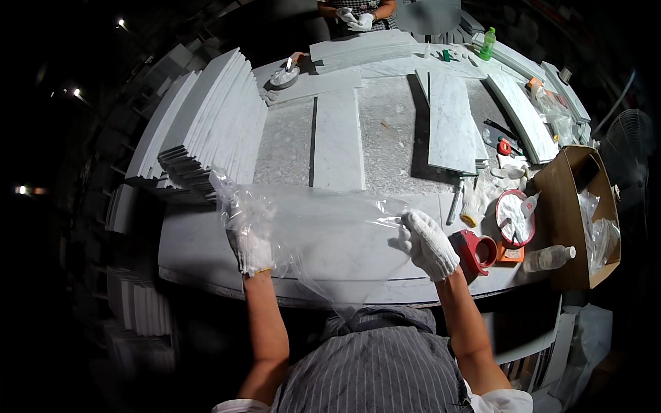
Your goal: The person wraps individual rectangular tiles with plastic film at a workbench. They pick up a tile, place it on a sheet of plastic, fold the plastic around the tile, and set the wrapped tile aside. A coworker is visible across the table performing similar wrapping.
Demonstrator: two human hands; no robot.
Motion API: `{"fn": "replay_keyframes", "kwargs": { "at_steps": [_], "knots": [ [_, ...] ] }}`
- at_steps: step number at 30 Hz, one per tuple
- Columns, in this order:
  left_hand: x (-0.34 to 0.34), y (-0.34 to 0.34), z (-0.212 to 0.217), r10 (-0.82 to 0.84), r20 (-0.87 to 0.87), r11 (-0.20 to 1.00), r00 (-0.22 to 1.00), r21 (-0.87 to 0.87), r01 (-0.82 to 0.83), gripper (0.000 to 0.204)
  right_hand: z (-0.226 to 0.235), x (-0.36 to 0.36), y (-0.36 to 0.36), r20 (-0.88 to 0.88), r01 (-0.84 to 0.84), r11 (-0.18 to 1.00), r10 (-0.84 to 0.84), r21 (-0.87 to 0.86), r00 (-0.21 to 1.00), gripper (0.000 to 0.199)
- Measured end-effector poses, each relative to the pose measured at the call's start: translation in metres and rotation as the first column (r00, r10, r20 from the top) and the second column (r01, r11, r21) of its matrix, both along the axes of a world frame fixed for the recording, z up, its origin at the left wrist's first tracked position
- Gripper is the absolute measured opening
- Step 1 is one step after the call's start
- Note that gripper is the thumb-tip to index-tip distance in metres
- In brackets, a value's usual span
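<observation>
Between my hands stretches a clear plastic bag (323, 224), its lower part hanging toward my striped apron (372, 365). My left hand (249, 241), in a white knit glove, is closed on the bag's left end; crumpled film covers its fingers, so I cannot make out whether it is inside the bag. My right hand (428, 244), gloved the same way, pinches the bag's right edge with bent fingers. Beneath the bag lies a white marble slab (200, 241) along the near edge of the table.
Marble strips stand stacked (213, 117) at left; others lie flat (451, 124) at right. Near my right hand are a red tape dispenser (475, 253), a bowl of white paste (515, 217), a plastic bottle (549, 259) and a cardboard box (575, 220). Across the table stands a gloved co-worker (358, 17).
</observation>
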State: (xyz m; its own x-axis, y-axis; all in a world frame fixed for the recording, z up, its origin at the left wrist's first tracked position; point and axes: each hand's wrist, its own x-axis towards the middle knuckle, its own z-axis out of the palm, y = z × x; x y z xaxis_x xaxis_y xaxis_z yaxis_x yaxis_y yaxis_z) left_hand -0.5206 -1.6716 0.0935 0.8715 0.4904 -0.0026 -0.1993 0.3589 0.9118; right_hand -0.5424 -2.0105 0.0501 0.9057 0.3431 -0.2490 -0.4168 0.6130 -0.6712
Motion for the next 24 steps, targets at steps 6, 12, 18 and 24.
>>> {"fn": "replay_keyframes", "kwargs": {
  "at_steps": [6,12,18,24],
  "knots": [
    [0.006,-0.011,0.008,0.071,0.008,0.997,0.997,-0.030,-0.070,0.048,-0.020,0.011,-0.002,0.021,-0.062,0.939,0.058,0.339,0.998,0.034],
    [0.008,-0.022,0.020,0.138,-0.044,0.989,0.989,-0.040,-0.140,0.060,0.019,-0.002,0.007,0.042,-0.172,0.982,0.170,0.074,0.985,0.042],
    [0.010,0.006,-0.001,0.047,0.035,0.997,0.998,-0.059,-0.045,0.055,0.019,0.008,0.007,0.072,-0.141,0.990,0.140,0.002,0.988,0.029],
    [0.010,-0.011,0.016,0.081,-0.067,0.994,0.994,-0.072,-0.086,0.047,0.014,0.020,0.014,0.035,0.090,0.992,-0.087,-0.090,0.996,0.023]
  ]
}}
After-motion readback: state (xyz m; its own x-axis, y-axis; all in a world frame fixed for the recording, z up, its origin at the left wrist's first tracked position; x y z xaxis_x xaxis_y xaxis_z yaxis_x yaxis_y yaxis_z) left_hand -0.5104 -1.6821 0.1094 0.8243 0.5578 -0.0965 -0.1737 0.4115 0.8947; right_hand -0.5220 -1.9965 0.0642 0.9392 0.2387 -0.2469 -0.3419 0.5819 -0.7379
